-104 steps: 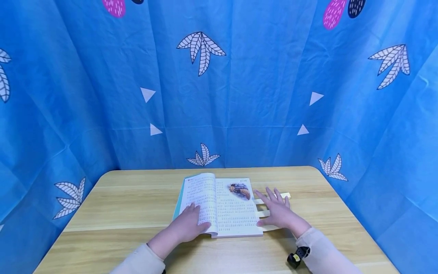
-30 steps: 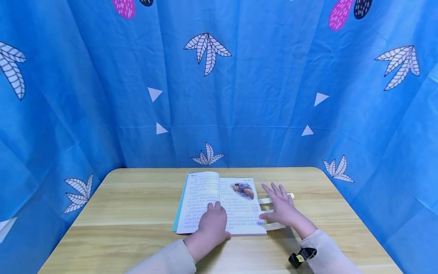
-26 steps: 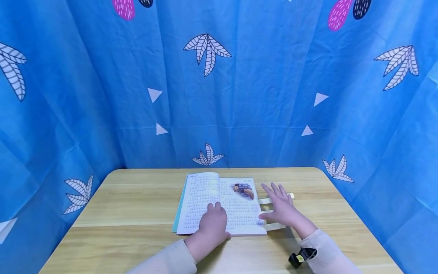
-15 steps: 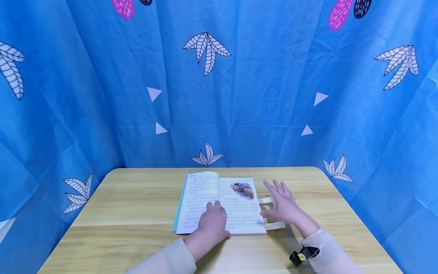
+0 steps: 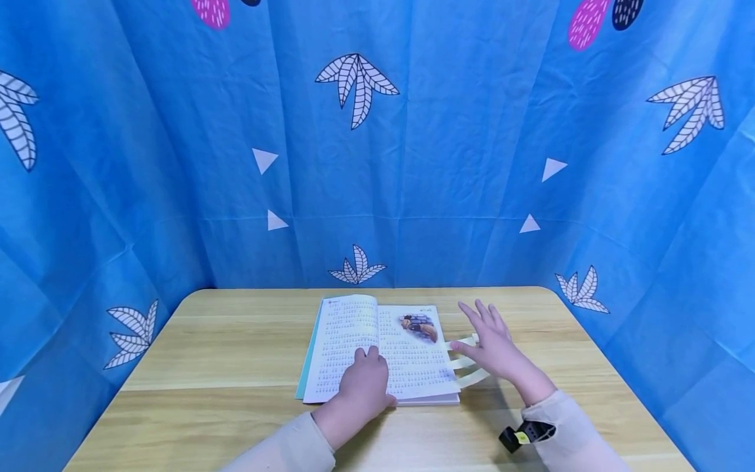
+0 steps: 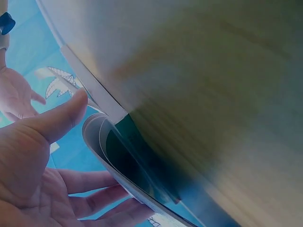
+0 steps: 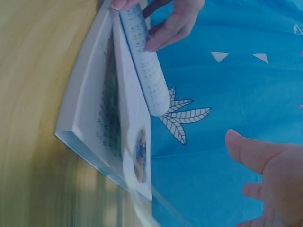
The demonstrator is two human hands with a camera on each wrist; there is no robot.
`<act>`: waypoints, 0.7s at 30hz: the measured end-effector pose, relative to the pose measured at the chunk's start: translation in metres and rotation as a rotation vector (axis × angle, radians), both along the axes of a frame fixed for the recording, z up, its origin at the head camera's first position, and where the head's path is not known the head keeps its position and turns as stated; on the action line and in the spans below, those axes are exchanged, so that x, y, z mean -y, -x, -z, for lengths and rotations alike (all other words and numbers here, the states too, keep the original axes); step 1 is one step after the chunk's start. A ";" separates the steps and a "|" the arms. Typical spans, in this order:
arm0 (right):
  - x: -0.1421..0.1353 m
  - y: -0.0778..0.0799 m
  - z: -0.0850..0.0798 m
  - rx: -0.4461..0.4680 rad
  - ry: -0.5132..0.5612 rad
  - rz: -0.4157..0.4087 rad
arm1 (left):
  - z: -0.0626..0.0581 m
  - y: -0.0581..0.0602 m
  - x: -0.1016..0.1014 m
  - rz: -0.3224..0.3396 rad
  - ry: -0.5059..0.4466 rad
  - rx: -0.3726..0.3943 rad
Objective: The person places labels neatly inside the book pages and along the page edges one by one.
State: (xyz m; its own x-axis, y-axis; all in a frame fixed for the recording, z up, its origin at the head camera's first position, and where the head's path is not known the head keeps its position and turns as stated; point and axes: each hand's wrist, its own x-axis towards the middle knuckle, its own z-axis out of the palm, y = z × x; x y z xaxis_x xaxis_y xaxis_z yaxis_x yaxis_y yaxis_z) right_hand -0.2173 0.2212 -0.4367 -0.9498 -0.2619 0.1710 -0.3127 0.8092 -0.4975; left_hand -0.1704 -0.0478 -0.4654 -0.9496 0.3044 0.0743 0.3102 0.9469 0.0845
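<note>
An open book (image 5: 348, 328) with printed pages and a teal cover edge lies on the table. My left hand (image 5: 364, 385) rests across its lower middle, fingers on the page and thumb by the bottom edge. In the left wrist view, the left fingers (image 6: 102, 201) stretch along the curved pages. My right hand (image 5: 492, 344) is spread above the table just right of the book. Several pale strips (image 5: 474, 378) run from the right page's edge towards it; whether its fingers touch them I cannot tell. That page (image 7: 135, 123) is lifted off the stack beneath, as the right wrist view shows.
The wooden table (image 5: 236, 354) has rounded far corners. A blue patterned curtain (image 5: 460, 164) hangs behind and along both sides. A black band with a small device (image 5: 527, 434) is on the right wrist.
Earlier, the left hand slid right onto the book's middle. Lately the right hand has risen slightly; the strips have lifted and bent, and the right page's lower edge has come up.
</note>
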 end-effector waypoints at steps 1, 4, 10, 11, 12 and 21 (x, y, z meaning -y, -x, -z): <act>-0.001 0.000 -0.001 -0.001 0.003 0.001 | 0.000 0.000 0.000 0.001 -0.003 0.008; -0.003 0.001 -0.003 -0.009 0.011 0.008 | -0.002 -0.001 0.002 0.011 -0.008 0.016; -0.008 0.002 -0.007 -0.035 0.035 0.026 | -0.002 -0.001 0.006 0.045 0.018 0.000; -0.008 0.002 -0.007 -0.030 0.052 0.028 | -0.002 -0.002 0.006 0.051 0.025 -0.005; -0.009 0.003 -0.008 -0.025 0.068 0.031 | -0.002 -0.001 0.007 0.056 0.027 -0.011; -0.015 0.007 -0.003 -0.006 0.143 0.075 | 0.001 -0.001 0.011 0.069 -0.019 -0.004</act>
State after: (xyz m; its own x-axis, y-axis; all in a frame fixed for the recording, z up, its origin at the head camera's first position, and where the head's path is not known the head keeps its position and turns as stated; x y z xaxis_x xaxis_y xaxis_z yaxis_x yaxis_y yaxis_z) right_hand -0.2242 0.2361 -0.4339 -0.9646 -0.1633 0.2071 -0.2576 0.7516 -0.6073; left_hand -0.1694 -0.0586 -0.4665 -0.9262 0.3673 0.0849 0.3748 0.9216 0.1011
